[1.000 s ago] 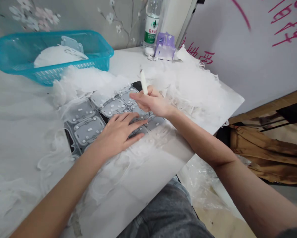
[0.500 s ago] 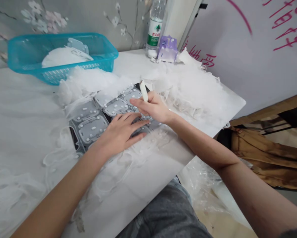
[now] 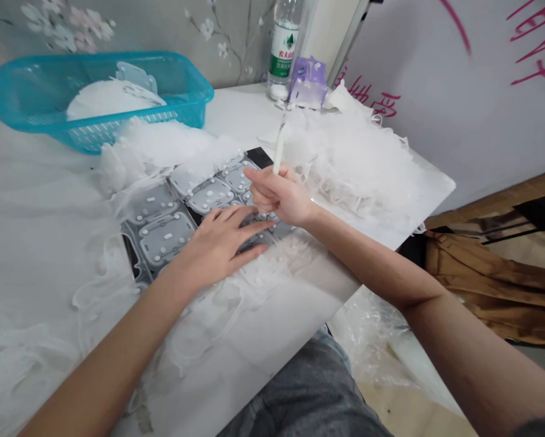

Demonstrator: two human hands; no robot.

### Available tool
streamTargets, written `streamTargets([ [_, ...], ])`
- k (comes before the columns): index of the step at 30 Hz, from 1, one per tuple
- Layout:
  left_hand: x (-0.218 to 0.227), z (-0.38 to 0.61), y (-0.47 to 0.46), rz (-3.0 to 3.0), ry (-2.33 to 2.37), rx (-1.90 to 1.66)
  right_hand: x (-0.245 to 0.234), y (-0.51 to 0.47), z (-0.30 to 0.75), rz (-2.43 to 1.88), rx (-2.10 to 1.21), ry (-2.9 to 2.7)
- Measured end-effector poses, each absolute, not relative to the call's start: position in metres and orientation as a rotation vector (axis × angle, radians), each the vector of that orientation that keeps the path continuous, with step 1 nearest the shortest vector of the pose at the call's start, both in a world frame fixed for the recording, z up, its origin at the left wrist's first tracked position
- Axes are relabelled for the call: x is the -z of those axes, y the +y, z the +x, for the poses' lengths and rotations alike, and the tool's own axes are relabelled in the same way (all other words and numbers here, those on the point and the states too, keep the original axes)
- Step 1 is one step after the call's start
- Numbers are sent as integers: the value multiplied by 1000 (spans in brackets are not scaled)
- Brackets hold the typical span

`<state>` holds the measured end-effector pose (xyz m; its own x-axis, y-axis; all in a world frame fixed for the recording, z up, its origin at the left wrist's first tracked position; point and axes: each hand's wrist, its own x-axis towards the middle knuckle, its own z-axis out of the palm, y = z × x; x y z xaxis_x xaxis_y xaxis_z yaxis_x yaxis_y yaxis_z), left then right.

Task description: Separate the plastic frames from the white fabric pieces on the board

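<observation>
"Where are we?"

"Our right grip [image 3: 279, 197] is closed on a white stick [image 3: 278, 149], its long axis tilted up and away from us, above a grey moulded tray [image 3: 165, 238]."

"And our left grip [image 3: 218, 249]?"

"Open, fingers spread flat on that tray, so it's the nearer hand."

"Anything we can read?"

"The water bottle [image 3: 282, 48] label says 农夫山泉. We can't make out the pink handwritten characters [image 3: 377, 103]."

The right hand [image 3: 281, 195] grips a white stick [image 3: 278, 149]; the left hand [image 3: 218, 250] rests on grey moulds [image 3: 167, 238].
</observation>
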<state>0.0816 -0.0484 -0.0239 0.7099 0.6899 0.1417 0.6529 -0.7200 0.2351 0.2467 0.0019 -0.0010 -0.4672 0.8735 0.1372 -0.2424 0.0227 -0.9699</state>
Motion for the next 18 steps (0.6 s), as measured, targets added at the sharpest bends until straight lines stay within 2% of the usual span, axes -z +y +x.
streamTargets([
  [5, 23, 82, -48, 2729, 1111, -295, -6, 8, 254, -826, -1526, -1403],
  [11, 22, 83, -48, 2737, 1096, -292, -4, 9, 255, -758, -1574, -1465],
  [18, 25, 81, -49, 2729, 1098, -326, -3, 2, 252, -769, -1467, -1589],
])
